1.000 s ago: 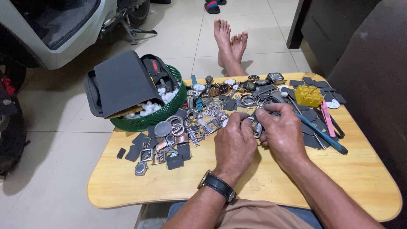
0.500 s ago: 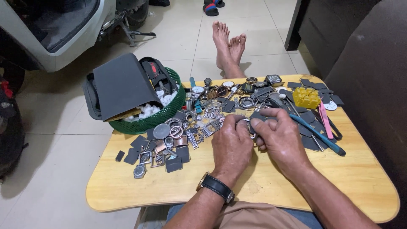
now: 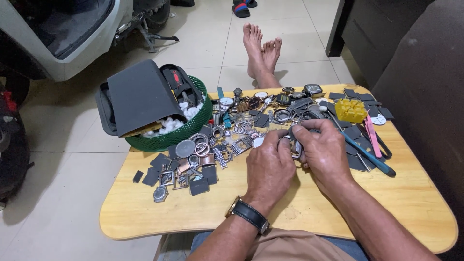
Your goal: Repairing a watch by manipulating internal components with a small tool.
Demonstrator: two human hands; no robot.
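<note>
My left hand (image 3: 269, 166) and my right hand (image 3: 323, 151) meet over the middle of a small wooden table (image 3: 145, 217). Together they pinch a small metal watch part (image 3: 295, 146), mostly hidden by the fingers. A black-strapped wristwatch (image 3: 249, 214) sits on my left wrist. Just beyond the hands lies a heap of watch cases, dials and metal bracelet pieces (image 3: 227, 140). A blue-handled tool (image 3: 367, 154) lies right of my right hand.
A green basket (image 3: 183, 130) at the table's far left holds a dark grey case (image 3: 142, 96) and white bits. A yellow block (image 3: 351, 110) and a pink tool (image 3: 371, 135) lie at the right. My bare feet (image 3: 261, 48) rest on the tiled floor beyond. A scooter (image 3: 63, 34) stands far left.
Both hands stay together on the small part, with only slight finger shifts. The view has tilted a little, so the table sits slightly differently in frame.
</note>
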